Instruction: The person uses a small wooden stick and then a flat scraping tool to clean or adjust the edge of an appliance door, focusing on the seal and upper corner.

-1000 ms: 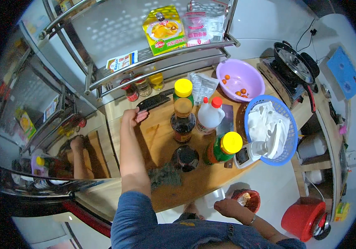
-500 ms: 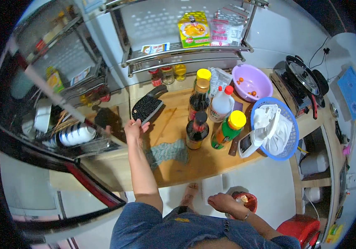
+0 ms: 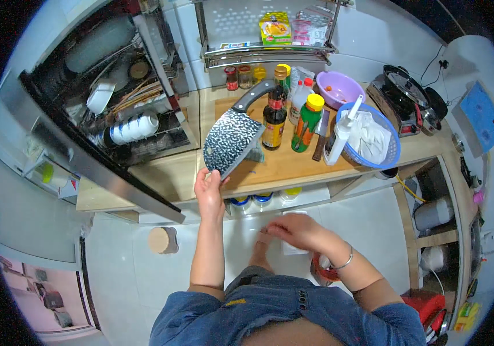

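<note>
My left hand [image 3: 209, 187] pinches the front end of a cleaver [image 3: 231, 141] between thumb and fingers. The cleaver has a broad black-and-white patterned blade; its black riveted handle points up and away from me. It is raised above the near left part of the wooden board [image 3: 281, 173], partly covering a grey-green cloth [image 3: 255, 153]. In front of my body, my right hand [image 3: 300, 229] hangs with its fingers curled in, and nothing shows in them. A dark sauce bottle [image 3: 274, 118] stands just right of the blade.
A green yellow-capped bottle [image 3: 306, 127] and a brown-handled knife [image 3: 320, 141] are right of the sauce bottle. Farther right are a blue basket [image 3: 394, 147], a purple basin [image 3: 330, 81] and a stove [image 3: 394, 109]. The cabinet door [image 3: 94, 138] stands open at left; a red bin [image 3: 320, 271] is below.
The cleaver has come off the board, lifted toward me in my left hand. My right hand has risen and moved slightly left. The cabinet door stands wider open, and the whole view has shifted.
</note>
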The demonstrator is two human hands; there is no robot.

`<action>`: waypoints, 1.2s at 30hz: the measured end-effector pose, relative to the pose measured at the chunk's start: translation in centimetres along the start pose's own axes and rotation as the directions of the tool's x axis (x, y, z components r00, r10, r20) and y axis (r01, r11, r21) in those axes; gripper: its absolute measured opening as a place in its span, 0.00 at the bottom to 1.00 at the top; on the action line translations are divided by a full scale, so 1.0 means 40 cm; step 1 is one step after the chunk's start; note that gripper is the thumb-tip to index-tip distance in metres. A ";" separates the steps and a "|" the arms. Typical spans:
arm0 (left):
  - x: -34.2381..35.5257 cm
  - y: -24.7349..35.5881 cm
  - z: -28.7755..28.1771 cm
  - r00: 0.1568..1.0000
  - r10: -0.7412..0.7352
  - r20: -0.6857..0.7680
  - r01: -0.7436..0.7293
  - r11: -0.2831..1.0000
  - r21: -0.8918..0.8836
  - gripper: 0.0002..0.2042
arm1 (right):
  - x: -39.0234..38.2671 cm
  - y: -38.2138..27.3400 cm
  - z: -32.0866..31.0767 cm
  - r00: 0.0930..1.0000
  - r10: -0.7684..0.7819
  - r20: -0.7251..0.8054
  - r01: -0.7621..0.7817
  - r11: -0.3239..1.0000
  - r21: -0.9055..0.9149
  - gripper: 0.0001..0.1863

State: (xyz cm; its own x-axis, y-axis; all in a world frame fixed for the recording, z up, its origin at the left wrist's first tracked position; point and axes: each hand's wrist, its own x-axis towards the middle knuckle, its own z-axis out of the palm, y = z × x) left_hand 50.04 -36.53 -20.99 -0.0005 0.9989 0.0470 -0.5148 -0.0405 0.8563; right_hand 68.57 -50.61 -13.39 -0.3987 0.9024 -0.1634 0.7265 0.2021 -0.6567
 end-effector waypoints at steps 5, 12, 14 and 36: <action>-0.242 0.089 0.033 0.948 0.314 0.054 -0.312 0.879 0.361 0.05 | -0.034 -0.127 -0.036 0.934 0.246 -0.260 0.039 0.653 0.756 0.15; -0.385 0.262 -0.039 0.260 0.488 0.833 -0.881 -0.234 0.412 0.08 | -0.067 -0.179 0.052 0.891 0.384 -0.241 0.287 -0.064 0.956 0.14; -0.403 0.295 -0.083 0.271 0.445 0.853 -0.860 -0.287 0.422 0.08 | -0.043 -0.210 0.082 0.864 0.423 -0.273 0.332 -0.071 0.941 0.16; -0.342 0.671 -0.771 0.860 -0.366 0.356 0.239 0.905 0.353 0.09 | 0.348 -0.797 0.419 0.734 0.103 -0.671 0.407 0.725 0.556 0.14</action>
State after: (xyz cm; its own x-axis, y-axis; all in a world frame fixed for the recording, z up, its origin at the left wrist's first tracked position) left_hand 9.77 -50.57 -14.51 0.4930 0.8654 -0.0901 -0.1630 0.1936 0.9674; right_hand 30.48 -50.85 -7.07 0.1580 0.9386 0.3066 0.0537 0.3019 -0.9518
